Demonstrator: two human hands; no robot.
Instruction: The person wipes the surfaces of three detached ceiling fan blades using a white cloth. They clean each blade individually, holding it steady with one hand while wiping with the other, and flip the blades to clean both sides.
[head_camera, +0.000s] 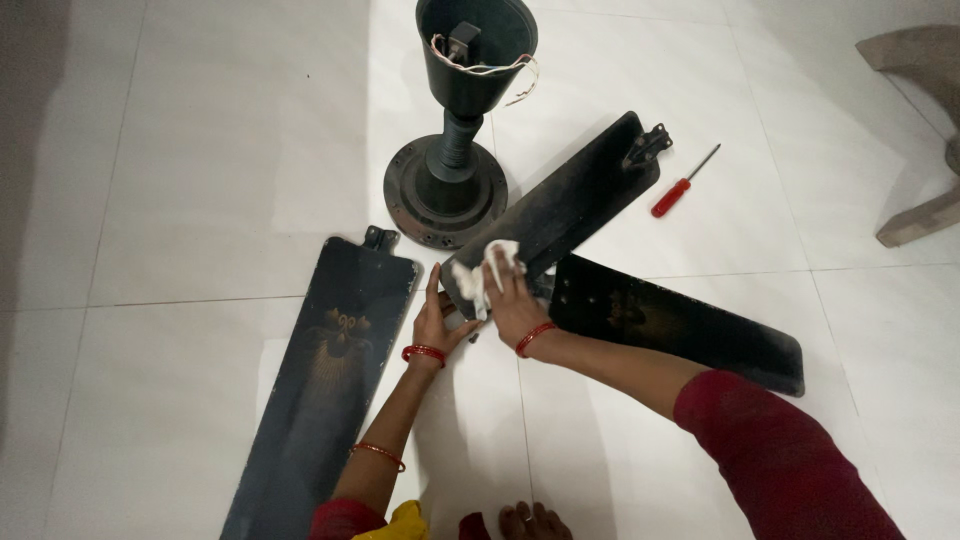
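A dusty black fan blade (575, 205) lies slanted on the white tiled floor. My right hand (513, 300) presses a crumpled white cloth (482, 270) onto the blade's near end. My left hand (435, 318) grips the same end's edge from the left, thumb up. Both wrists wear red bangles. A second black blade (330, 370) with a gold pattern lies to the left. A third blade (680, 325) lies to the right, partly under the first and under my right forearm.
The black fan motor housing and canopy (462, 110), with loose wires in the cup, stands upright behind the blades. A red-handled screwdriver (683, 182) lies on the floor at right. A beige furniture leg (915, 225) is at far right. My toes (535, 522) show below.
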